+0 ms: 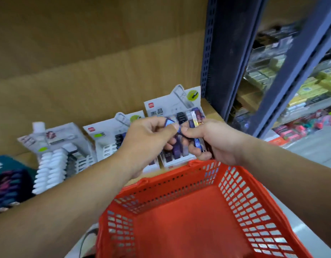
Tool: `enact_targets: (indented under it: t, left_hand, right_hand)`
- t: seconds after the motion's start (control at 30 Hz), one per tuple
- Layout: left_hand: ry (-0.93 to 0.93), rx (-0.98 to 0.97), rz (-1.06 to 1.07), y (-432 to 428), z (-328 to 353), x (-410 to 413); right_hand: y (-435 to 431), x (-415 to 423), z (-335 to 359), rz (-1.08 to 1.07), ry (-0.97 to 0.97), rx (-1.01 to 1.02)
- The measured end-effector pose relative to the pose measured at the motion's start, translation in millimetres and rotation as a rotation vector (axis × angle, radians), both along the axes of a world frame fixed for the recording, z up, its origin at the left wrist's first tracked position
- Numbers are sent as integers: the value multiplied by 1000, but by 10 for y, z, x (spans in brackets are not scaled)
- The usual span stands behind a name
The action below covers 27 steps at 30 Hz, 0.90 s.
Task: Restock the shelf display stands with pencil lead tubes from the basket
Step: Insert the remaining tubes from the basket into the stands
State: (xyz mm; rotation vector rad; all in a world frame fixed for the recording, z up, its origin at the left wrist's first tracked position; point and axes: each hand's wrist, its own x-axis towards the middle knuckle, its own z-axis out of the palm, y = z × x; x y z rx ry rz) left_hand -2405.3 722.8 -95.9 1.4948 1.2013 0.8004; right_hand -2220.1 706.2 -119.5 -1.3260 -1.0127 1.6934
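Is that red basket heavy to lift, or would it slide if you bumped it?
Probably light: the red basket looks empty, and its walls are full of holes. It looks like stiff plastic, so it should keep its shape. With nothing weighing it down, a bump would likely slide it.

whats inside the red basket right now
In the red basket only its bare floor and mesh walls show, no tubes. Its near end runs out of frame, unseen.

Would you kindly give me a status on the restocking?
Left grip pinches a blue tube. Right grip holds a bundle of tubes. Both in front of the rightmost display stand, above the red basket. Nothing blocking.
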Motion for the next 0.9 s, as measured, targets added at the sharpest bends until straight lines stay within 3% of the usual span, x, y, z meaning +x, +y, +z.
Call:
enact_targets:
  t: [0.13,0.27,0.4,0.6,0.9]
  left_hand:
    - [43,41,183,174,16,-759]
    - [224,96,313,289,-34,-1503]
    - [362,35,218,297,-355,-1772]
    - [265,32,128,258,-826,-1524]
    - [439,256,3,272,-1012,-1499]
  right_hand:
    - [219,-661,46,33,-150,37]
    - [334,-1134,57,125,-79,-16]
    - [408,-1254,10,185,-123,-80]
    - [395,-1177,-164,205,-241,-157]
    - [354,-1062,-314,139,-32,-133]
